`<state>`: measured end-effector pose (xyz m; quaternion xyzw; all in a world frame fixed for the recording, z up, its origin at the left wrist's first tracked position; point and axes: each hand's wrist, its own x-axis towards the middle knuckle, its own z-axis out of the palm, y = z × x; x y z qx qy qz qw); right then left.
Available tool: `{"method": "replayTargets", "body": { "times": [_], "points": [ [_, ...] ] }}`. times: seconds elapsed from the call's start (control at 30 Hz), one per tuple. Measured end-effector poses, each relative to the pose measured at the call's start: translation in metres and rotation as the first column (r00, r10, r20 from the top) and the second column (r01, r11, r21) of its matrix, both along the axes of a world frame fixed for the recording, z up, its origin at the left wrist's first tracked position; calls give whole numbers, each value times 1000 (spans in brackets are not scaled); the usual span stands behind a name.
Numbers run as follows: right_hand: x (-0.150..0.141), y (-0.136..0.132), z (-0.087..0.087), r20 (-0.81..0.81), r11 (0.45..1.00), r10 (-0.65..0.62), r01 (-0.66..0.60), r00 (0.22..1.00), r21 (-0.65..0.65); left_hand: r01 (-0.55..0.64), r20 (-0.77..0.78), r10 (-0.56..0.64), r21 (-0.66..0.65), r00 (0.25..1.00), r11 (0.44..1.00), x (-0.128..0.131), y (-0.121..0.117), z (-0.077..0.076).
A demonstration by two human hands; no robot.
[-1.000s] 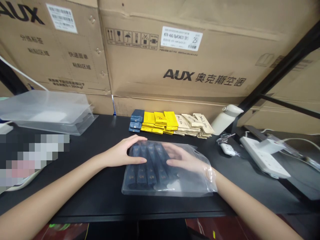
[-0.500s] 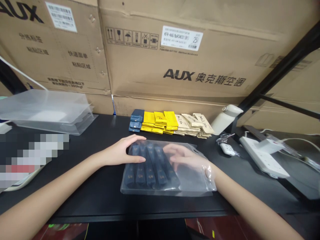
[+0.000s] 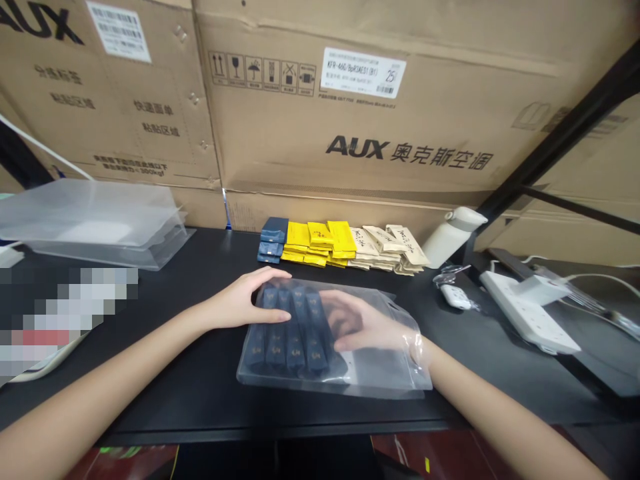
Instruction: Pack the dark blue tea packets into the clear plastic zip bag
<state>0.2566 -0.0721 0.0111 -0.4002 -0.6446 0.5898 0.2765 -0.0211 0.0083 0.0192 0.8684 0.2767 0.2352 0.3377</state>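
Note:
A clear plastic zip bag [image 3: 373, 380] lies on the black tabletop, holding a row of slim dark blue packets [image 3: 295, 333] side by side in its left part. My left hand [image 3: 250, 300] grips the bag's far left corner, its thumb over the top and its fingers around the far edge. Through the bag's right-hand opening reaches my right hand [image 3: 363, 323]. Seen through the plastic, its fingers are bent and apart from the thumb, up against the right side of the packets.
Behind the bag stand stacked sachets: blue ones [image 3: 273, 240], yellow ones [image 3: 320, 241] and beige ones [image 3: 387, 247]. A white bottle [image 3: 453, 237], a small white case [image 3: 455, 297] and a power strip [image 3: 530, 313] are at right. More clear bags [image 3: 100, 217] lie at left, before cardboard boxes [image 3: 280, 147].
Inside the bag, the blue packets have shifted left and sit closer together. My right hand has moved slightly left and lower against them; my left hand keeps its hold.

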Motion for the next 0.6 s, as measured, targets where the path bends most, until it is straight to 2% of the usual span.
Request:
{"method": "replayTargets", "body": {
  "times": [0.27, 0.4, 0.5, 0.6],
  "points": [
    [-2, 4, -7, -2, 974, -224, 224, 975, -18, -43, 9, 42, 60, 999, 997, -1, 6, -4],
    [0, 10, -7, -72, 968, -252, 250, 965, -35, -150, 116, 136, 120, 984, 981, -5, 18, -10],
    [2, 11, -6, -73, 973, -229, 226, 971, -47, -271, 173, 235, 223, 956, 937, -10, 30, -17],
    [2, 10, -6, -71, 974, -226, 223, 971, -49, -287, 43, 296, 407, 954, 867, -15, 39, -24]
  ]
}}
